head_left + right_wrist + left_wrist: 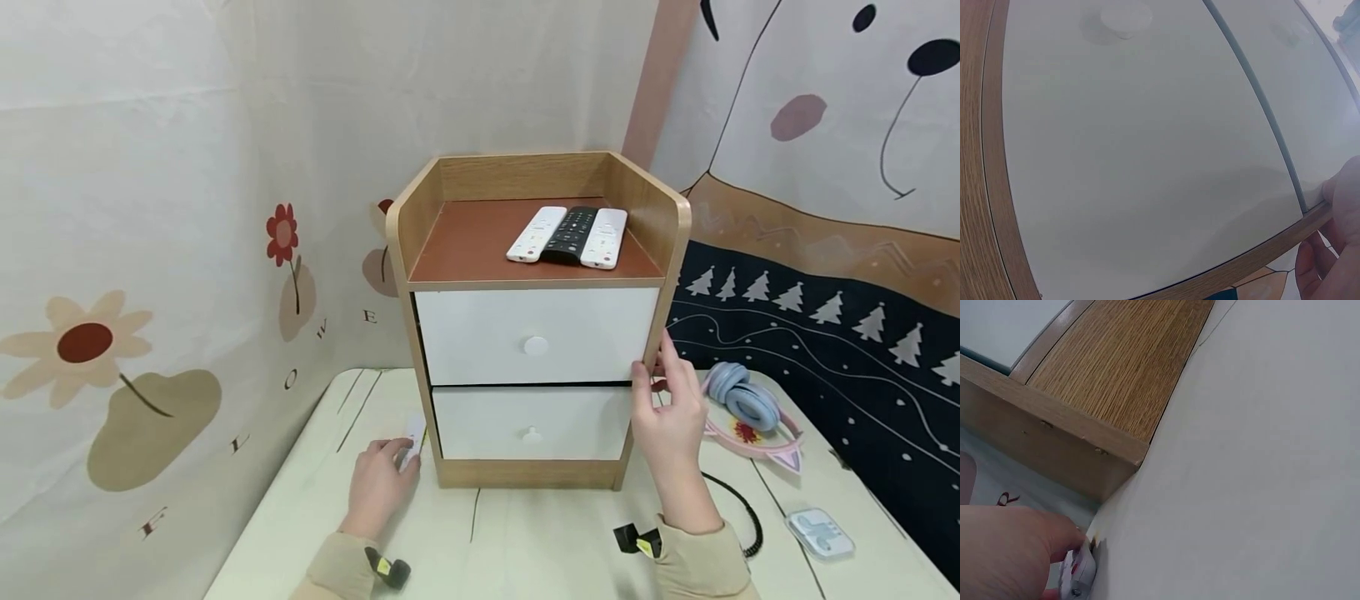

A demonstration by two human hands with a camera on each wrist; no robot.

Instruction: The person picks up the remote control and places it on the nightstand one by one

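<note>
A small wooden cabinet (528,472) with two white drawers, an upper one (480,337) and a lower one (480,423), stands upright on the table. Beside its lower left side, my left hand (378,487) grips a white remote control (1083,575) low at the table; the hand covers part of it. My right hand (675,417) holds the cabinet's right edge, thumb at the front and fingers round the side. On the cabinet's brown top lie a white remote (537,233), a black remote (570,233) and another white remote (604,237), side by side.
Right of the cabinet lie blue and pink cat-ear headphones (750,408). A clear case with earphones (820,533) is nearer the front right, and a black coiled cord (750,512) runs by my right wrist. Printed curtains (187,208) hang behind the table (525,542).
</note>
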